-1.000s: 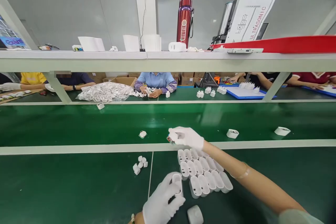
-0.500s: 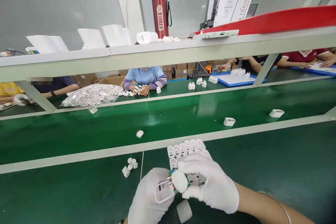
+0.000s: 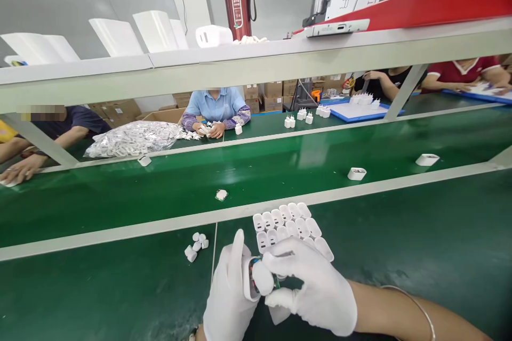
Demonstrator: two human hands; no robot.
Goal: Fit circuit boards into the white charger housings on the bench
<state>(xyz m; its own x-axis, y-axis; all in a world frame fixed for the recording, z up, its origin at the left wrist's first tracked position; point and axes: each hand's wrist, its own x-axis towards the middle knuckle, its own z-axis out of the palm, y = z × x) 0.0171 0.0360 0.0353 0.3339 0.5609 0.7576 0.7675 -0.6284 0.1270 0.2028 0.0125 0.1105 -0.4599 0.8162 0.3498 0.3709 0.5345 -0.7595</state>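
Observation:
Both my hands wear white gloves. My left hand (image 3: 231, 290) is closed round a white charger housing (image 3: 248, 278), its open end turned to the right. Between the thumb and fingers of my right hand (image 3: 312, 285) is a circuit board (image 3: 277, 281) with a white pad (image 3: 263, 277) on its face. The board's left end sits at the housing's mouth, partly inside it. Just beyond my hands stand rows of white housings (image 3: 302, 228), some hidden by my right hand. Under the right fingers lies a white piece (image 3: 279, 314), partly covered.
Several small white blocks (image 3: 197, 246) lie to the left. On the green belt (image 3: 168, 192) are a board with a white pad (image 3: 221, 195) and loose housings (image 3: 357, 173). A shelf (image 3: 240, 66) crosses above. Co-workers sit opposite, near a bag of white parts (image 3: 134, 138).
The board has moved left to the housing, its end now in the mouth. My left hand has turned the housing, thumb raised. The belt items have shifted right, and the view has tilted down.

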